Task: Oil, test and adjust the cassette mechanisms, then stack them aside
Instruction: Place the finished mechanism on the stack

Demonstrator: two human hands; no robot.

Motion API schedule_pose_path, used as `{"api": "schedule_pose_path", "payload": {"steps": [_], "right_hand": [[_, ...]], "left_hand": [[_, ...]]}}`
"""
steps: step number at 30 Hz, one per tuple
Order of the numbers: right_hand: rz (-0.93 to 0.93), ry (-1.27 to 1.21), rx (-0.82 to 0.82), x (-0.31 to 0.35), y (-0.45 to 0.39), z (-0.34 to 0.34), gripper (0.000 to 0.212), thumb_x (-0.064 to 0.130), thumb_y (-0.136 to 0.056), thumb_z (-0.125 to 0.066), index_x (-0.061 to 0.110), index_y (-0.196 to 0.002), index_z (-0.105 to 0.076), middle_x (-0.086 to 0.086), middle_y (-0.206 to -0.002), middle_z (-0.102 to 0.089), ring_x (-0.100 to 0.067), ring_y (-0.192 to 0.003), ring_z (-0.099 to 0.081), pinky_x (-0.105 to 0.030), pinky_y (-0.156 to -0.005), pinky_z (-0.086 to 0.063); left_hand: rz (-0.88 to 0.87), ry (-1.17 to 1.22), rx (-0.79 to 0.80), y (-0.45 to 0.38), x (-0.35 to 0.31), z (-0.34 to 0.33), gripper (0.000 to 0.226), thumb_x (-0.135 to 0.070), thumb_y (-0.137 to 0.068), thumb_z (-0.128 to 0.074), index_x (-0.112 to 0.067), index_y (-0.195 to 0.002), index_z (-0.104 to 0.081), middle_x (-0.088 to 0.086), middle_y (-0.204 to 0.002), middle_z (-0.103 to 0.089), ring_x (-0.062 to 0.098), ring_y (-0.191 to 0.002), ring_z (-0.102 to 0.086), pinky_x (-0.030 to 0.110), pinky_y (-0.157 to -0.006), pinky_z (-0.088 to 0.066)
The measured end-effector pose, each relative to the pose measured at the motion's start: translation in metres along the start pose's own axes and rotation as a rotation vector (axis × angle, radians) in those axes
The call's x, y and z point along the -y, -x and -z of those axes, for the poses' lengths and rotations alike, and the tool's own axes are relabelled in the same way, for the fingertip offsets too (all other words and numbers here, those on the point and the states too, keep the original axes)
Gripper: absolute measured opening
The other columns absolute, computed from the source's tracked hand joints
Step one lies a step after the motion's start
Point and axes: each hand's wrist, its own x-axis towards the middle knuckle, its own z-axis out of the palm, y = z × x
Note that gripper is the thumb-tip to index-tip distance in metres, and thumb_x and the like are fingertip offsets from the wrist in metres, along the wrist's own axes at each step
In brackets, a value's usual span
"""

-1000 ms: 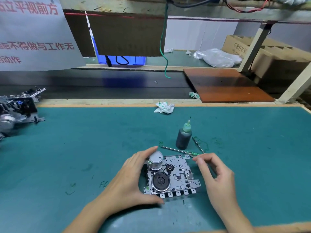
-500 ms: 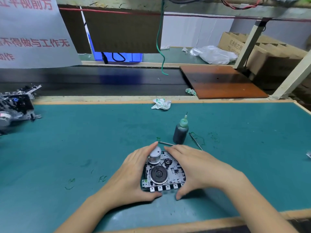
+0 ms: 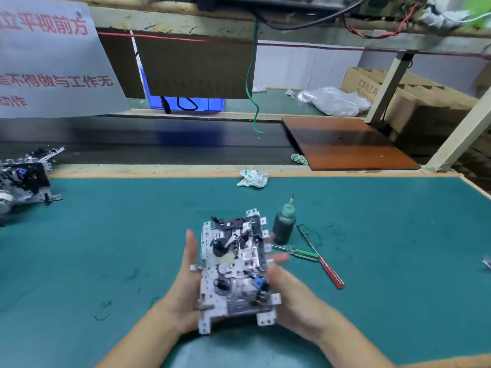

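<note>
I hold the cassette mechanism point(image 3: 235, 269) lifted off the mat between both palms, left hand point(image 3: 183, 288) and right hand point(image 3: 295, 301) clamping its edges. Probably inspecting it; next comes oiling, bottle point(image 3: 283, 226) just beyond my right fingertips.

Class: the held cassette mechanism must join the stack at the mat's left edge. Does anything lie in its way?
Nothing visible does. Both hands hold the cassette mechanism; bare green mat stretches to the stack. The oil bottle and screwdrivers lie opposite.

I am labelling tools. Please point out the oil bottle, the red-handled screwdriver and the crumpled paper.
oil bottle point(image 3: 283, 229), head view, dark body.
red-handled screwdriver point(image 3: 332, 273), head view, red handle.
crumpled paper point(image 3: 252, 178), head view, its middle.
</note>
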Motion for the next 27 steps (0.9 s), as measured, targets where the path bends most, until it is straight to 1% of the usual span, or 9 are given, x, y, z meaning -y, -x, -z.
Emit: {"api": "schedule_pose_path", "payload": {"steps": [1, 2, 3, 7, 11, 15, 21, 24, 27], "right_hand": [[0.025, 0.116, -0.143, -0.001, -0.004, 0.001, 0.092, 0.080, -0.057, -0.063, -0.005, -0.091, -0.058, -0.011, -0.078, -0.065, -0.034, -0.109, -0.053, -0.028, -0.076, -0.047], [0.081, 0.271, -0.299, -0.003, -0.006, 0.004, 0.093, 0.083, -0.060, -0.058, -0.010, -0.074, -0.056, -0.012, -0.067, -0.052, -0.008, -0.076, -0.032, -0.029, -0.068, -0.039], [0.151, 0.435, -0.448, -0.005, -0.006, 0.010, 0.089, 0.079, -0.067, -0.055, -0.010, -0.066, -0.056, -0.008, -0.062, -0.046, -0.018, -0.061, -0.045, -0.029, -0.064, -0.034], [0.384, 1.296, -0.921, -0.009, 0.001, 0.038, 0.020, 0.036, -0.084, -0.068, 0.017, -0.080, -0.074, 0.014, -0.074, -0.068, -0.009, -0.068, -0.062, -0.026, -0.060, -0.048], [0.255, 1.640, -0.914, -0.018, 0.004, 0.047, 0.028, 0.014, -0.058, -0.089, 0.015, -0.080, -0.072, 0.007, -0.071, -0.066, -0.019, -0.067, -0.063, -0.024, -0.045, -0.049], [0.268, 1.697, -0.892, -0.020, 0.008, 0.050, 0.028, 0.024, -0.055, -0.090, 0.018, -0.062, -0.064, 0.006, -0.062, -0.056, -0.020, -0.060, -0.057, -0.027, -0.044, -0.046], [0.103, 1.781, -0.684, -0.013, -0.004, 0.044, 0.021, 0.029, -0.082, -0.070, 0.022, -0.077, -0.051, 0.008, -0.072, -0.052, -0.017, -0.069, -0.051, -0.028, -0.063, -0.040], [0.041, 1.309, -0.737, -0.009, -0.005, 0.054, 0.015, 0.028, -0.100, -0.038, 0.022, -0.086, -0.039, 0.007, -0.074, -0.053, -0.018, -0.069, -0.048, -0.031, -0.065, -0.037], [0.032, 0.588, -0.579, -0.003, -0.011, 0.051, 0.022, 0.019, -0.100, -0.041, 0.016, -0.079, -0.047, 0.008, -0.049, -0.038, -0.011, -0.043, -0.029, -0.018, -0.042, -0.026]], "left_hand": [[-0.005, 0.043, -0.038, -0.001, -0.001, 0.003, 0.090, -0.069, -0.082, -0.050, -0.003, -0.142, -0.041, 0.022, -0.146, -0.039, 0.033, -0.134, -0.040, 0.049, -0.115, -0.023], [-0.013, 0.066, -0.049, 0.001, -0.001, 0.008, 0.089, -0.067, -0.084, -0.050, -0.004, -0.145, -0.036, 0.020, -0.151, -0.030, 0.033, -0.139, -0.033, 0.051, -0.117, -0.015], [-0.031, 0.081, -0.058, 0.003, -0.003, 0.013, 0.085, -0.062, -0.087, -0.051, -0.004, -0.146, -0.032, 0.019, -0.153, -0.024, 0.033, -0.141, -0.028, 0.051, -0.118, -0.012], [-0.044, 0.113, -0.232, 0.011, -0.012, 0.026, 0.075, -0.041, -0.083, -0.070, -0.001, -0.139, -0.042, 0.026, -0.147, -0.033, 0.039, -0.137, -0.033, 0.051, -0.114, -0.026], [-0.034, 0.120, -0.266, 0.010, -0.012, 0.033, 0.080, -0.039, -0.069, -0.082, 0.001, -0.131, -0.053, 0.028, -0.142, -0.043, 0.041, -0.131, -0.043, 0.054, -0.109, -0.032], [-0.012, 0.150, -0.281, 0.007, -0.009, 0.032, 0.083, -0.042, -0.066, -0.083, 0.003, -0.128, -0.055, 0.030, -0.138, -0.045, 0.043, -0.127, -0.047, 0.055, -0.107, -0.036], [0.030, 0.223, -0.347, 0.008, -0.008, 0.032, 0.090, -0.065, -0.069, -0.069, 0.004, -0.127, -0.056, 0.031, -0.135, -0.048, 0.043, -0.121, -0.052, 0.054, -0.101, -0.043], [0.026, 0.265, -0.414, 0.008, -0.009, 0.038, 0.093, -0.073, -0.075, -0.047, 0.004, -0.126, -0.057, 0.031, -0.134, -0.049, 0.043, -0.122, -0.052, 0.054, -0.101, -0.043], [0.035, 0.275, -0.449, 0.007, -0.009, 0.041, 0.094, -0.075, -0.079, -0.038, 0.004, -0.126, -0.057, 0.033, -0.135, -0.047, 0.044, -0.123, -0.051, 0.055, -0.102, -0.042]]}}
